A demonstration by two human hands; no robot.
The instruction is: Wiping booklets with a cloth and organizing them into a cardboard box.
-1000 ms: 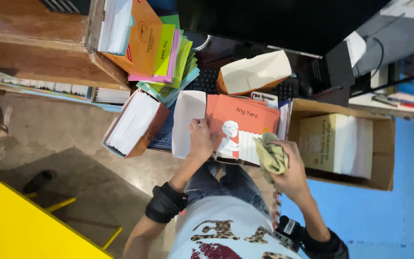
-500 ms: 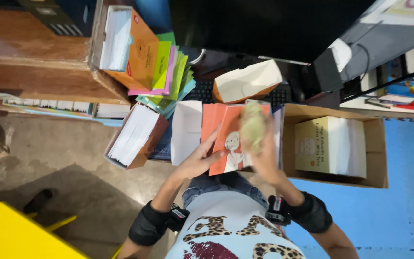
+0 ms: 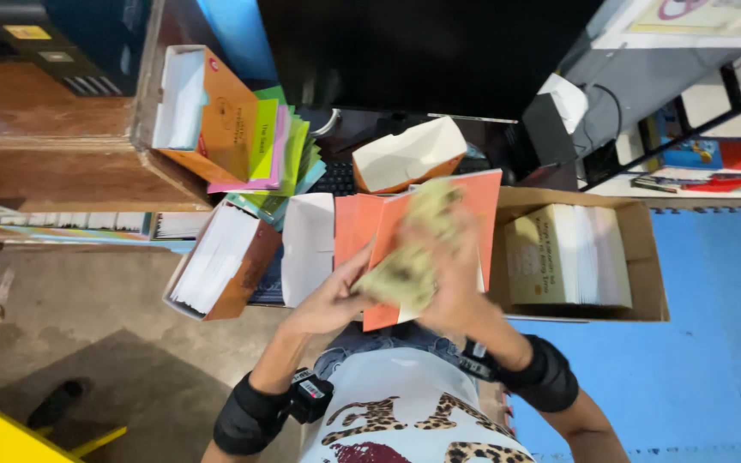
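An orange book [image 3: 360, 225] with a white page edge is tilted up in front of my body. My left hand [image 3: 326, 302] grips its lower left side. A crumpled yellowish cloth [image 3: 405, 261], blurred with motion, is pressed flat on the book's cover by my right hand [image 3: 460, 287]. Both wrists wear black bands with small devices.
A cardboard box [image 3: 649, 257] with cream books [image 3: 559, 257] stands at the right on a blue foam mat [image 3: 713, 360]. To the left are an open box of white-edged books [image 3: 216, 270], an orange box [image 3: 216, 120], bright booklets [image 3: 285, 154] and a wooden desk [image 3: 45, 167]. Behind sits a small folded carton [image 3: 405, 154].
My right hand with the cloth has moved from the book's right lower edge up and left across the cover. The book has tilted up, still in my left hand.
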